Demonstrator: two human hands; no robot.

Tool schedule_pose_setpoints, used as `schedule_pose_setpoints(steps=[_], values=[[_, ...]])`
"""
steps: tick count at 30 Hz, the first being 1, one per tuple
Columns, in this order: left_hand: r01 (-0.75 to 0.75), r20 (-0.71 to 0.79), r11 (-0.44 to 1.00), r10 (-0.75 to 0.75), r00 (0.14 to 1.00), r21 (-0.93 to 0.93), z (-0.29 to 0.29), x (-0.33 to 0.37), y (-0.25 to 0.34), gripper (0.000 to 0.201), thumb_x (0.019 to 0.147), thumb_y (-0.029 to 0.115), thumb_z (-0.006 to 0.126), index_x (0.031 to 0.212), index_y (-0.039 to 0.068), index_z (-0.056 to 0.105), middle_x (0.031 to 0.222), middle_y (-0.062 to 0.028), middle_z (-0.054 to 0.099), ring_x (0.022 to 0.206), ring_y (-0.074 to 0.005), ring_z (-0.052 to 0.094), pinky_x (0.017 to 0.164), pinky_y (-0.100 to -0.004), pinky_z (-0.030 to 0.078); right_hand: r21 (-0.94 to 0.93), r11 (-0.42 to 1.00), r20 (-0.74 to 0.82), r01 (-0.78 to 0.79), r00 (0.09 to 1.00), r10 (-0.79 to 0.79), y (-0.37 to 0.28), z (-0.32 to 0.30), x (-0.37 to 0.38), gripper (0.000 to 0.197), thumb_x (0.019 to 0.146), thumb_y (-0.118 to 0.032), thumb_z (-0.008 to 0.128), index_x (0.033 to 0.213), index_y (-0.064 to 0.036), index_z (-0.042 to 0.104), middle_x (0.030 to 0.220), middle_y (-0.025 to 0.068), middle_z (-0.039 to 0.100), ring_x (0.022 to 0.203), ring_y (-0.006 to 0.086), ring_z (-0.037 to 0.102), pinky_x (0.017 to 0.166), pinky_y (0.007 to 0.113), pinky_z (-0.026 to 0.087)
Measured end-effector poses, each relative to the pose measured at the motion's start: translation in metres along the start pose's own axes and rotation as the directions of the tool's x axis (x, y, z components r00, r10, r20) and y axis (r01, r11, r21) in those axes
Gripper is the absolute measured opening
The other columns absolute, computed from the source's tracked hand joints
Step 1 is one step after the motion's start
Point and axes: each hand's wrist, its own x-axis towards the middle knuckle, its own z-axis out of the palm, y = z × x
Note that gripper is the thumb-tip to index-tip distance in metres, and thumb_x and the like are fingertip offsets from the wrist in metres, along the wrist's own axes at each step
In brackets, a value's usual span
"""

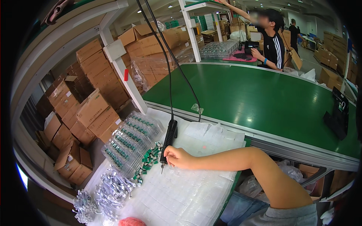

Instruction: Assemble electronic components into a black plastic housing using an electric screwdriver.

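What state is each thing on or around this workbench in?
Black screwdriver: bit pointing down
Right hand: fingers curled at the screwdriver's lower end; firmness of grip unclear
Clear tray: rows filled
Loose green parts: piled beside the tray
White cables: heaped
Cardboard boxes: stacked, some flaps open

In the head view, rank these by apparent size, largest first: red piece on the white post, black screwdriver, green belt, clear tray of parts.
1. Green belt
2. Clear tray
3. Black screwdriver
4. Red piece
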Motion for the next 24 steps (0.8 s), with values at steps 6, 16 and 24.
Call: schedule_pose_setpoints(steps=[6, 16, 24], values=[[0.114, -0.014, 0.992, -0.115, 0.993, -0.06, 0.002, -0.01, -0.011, 0.011, 0.078, 0.006, 0.054, 0.082, -0.004, 0.051, 0.085, -0.0198, 0.05, 0.076, -0.0336, 0.048, 0.07, -0.0392, 0.041, 0.012, 0.998, -0.012, 0.059, 0.998, -0.058, 0.002, 0.006, 0.003, 0.01, 0.08, -0.003, 0.042, 0.09, -0.0025, 0.04, 0.064, 0.0054, 0.053, 0.053, 0.0109, 0.05, 0.048, 0.025, 0.04], [0.039, -0.09, 0.999, -0.037, 0.995, 0.028, 0.002, -0.007, -0.006, 0.014, 0.078, 0.009, 0.054, 0.082, -0.004, 0.052, 0.081, -0.0189, 0.051, 0.074, -0.0326, 0.048, 0.07, -0.0382, 0.041, 0.007, 1.0, 0.015, -0.011, 1.0, 0.011, -0.001, 0.004, 0.002, 0.009, 0.083, -0.001, 0.04, 0.092, -0.0018, 0.039, 0.069, 0.0059, 0.051, 0.06, 0.0111, 0.05, 0.053, 0.024, 0.043], [0.074, -0.035, 0.996, -0.072, 0.997, 0.058, -0.003, -0.007, 0.0, 0.017, 0.081, 0.012, 0.05, 0.086, -0.004, 0.054, 0.088, -0.0212, 0.052, 0.079, -0.0349, 0.049, 0.072, -0.0394, 0.04, 0.027, 0.999, 0.017, -0.029, 0.999, 0.028, 0.0, 0.003, 0.001, 0.008, 0.084, -0.001, 0.04, 0.092, -0.0015, 0.039, 0.069, 0.0063, 0.052, 0.06, 0.0109, 0.049, 0.053, 0.024, 0.043]])
